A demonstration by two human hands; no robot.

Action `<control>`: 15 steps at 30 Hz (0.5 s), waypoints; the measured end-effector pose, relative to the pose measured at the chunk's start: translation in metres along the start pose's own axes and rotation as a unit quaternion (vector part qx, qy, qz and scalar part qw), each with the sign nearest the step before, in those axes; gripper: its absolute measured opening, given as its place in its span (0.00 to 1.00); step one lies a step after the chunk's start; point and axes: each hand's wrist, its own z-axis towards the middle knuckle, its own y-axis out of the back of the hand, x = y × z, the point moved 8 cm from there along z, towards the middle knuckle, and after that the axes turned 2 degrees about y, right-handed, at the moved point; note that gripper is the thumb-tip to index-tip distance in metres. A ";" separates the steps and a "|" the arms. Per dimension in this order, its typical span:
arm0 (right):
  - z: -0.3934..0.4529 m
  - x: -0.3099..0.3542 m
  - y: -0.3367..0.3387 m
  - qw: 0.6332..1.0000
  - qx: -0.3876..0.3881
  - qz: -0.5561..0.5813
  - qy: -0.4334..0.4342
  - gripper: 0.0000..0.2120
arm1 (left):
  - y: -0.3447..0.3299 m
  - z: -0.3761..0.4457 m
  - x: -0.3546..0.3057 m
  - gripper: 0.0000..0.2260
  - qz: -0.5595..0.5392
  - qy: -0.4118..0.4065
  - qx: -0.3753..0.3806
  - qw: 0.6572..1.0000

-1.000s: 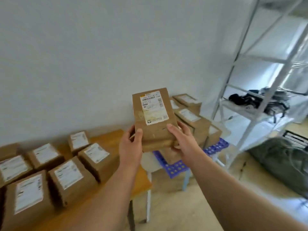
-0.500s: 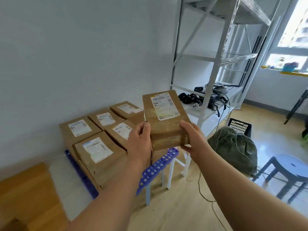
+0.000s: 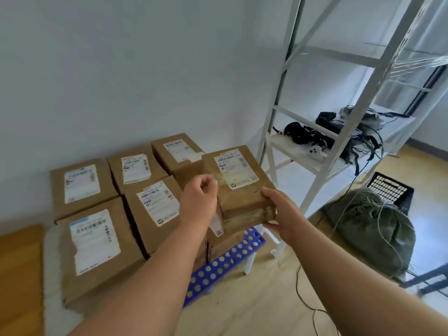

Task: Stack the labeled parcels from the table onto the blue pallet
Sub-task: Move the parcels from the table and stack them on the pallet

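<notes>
The parcel [image 3: 238,184] sits in our right hand [image 3: 281,210], gripped at its near right corner; our left hand [image 3: 199,198] is loosely curled against its left side. Five more parcels [image 3: 155,204] lie left of our hands on the blue pallet [image 3: 225,260].

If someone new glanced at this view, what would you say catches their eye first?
Most likely the brown parcel held up mid-frame, its white label facing up, with the right hand gripping its near right corner and the left hand at its left side. Behind and left of it, labeled parcels sit packed together on the blue pallet. On the right stands a white metal shelf holding dark, tangled gear.
</notes>
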 end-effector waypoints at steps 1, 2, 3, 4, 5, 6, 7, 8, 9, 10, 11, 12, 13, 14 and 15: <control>0.011 -0.001 -0.002 1.000 0.019 -0.006 -0.005 0.15 | -0.001 0.004 0.004 0.12 0.012 0.007 -0.018 1.000; 0.021 -0.003 -0.003 0.999 0.040 -0.012 -0.011 0.14 | -0.001 0.006 0.007 0.12 0.026 0.015 -0.043 0.999; 0.030 -0.006 -0.004 0.998 0.062 -0.015 -0.019 0.13 | 0.002 0.007 0.011 0.12 0.038 0.028 -0.073 0.996; 0.037 -0.009 -0.005 0.996 0.080 -0.017 -0.026 0.12 | 0.006 0.005 0.016 0.12 0.047 0.045 -0.107 0.992; 0.044 -0.010 -0.005 0.995 0.095 -0.021 -0.027 0.11 | 0.010 0.003 0.022 0.12 0.057 0.060 -0.144 0.986; 0.050 -0.011 -0.006 0.993 0.110 -0.027 -0.029 0.12 | 0.011 -0.001 0.027 0.13 0.071 0.073 -0.174 0.979; 0.057 -0.014 -0.005 0.991 0.124 -0.033 -0.033 0.14 | 0.010 -0.006 0.032 0.14 0.088 0.090 -0.195 0.973; 0.061 -0.017 -0.007 0.990 0.131 -0.037 -0.035 0.16 | 0.009 -0.010 0.036 0.14 0.103 0.102 -0.204 0.968; 0.065 -0.019 -0.009 0.989 0.139 -0.039 -0.035 0.18 | 0.006 -0.014 0.040 0.15 0.120 0.107 -0.207 0.965; 0.068 -0.021 -0.011 0.987 0.150 -0.040 -0.039 0.20 | 0.002 -0.018 0.041 0.15 0.139 0.110 -0.210 0.961; 0.070 -0.023 -0.012 0.985 0.160 -0.039 -0.044 0.20 | -0.001 -0.021 0.042 0.15 0.158 0.110 -0.213 0.958; 0.071 -0.025 -0.014 0.984 0.169 -0.038 -0.049 0.20 | -0.003 -0.023 0.041 0.16 0.177 0.107 -0.214 0.955; 0.072 -0.027 -0.017 0.982 0.178 -0.036 -0.052 0.19 | -0.004 -0.025 0.041 0.16 0.196 0.106 -0.212 0.952; 0.072 -0.030 -0.020 0.980 0.186 -0.034 -0.055 0.19 | -0.005 -0.025 0.043 0.17 0.209 0.107 -0.207 0.950; 0.071 -0.033 -0.023 0.979 0.195 -0.031 -0.059 0.20 | -0.005 -0.025 0.046 0.18 0.217 0.111 -0.197 0.950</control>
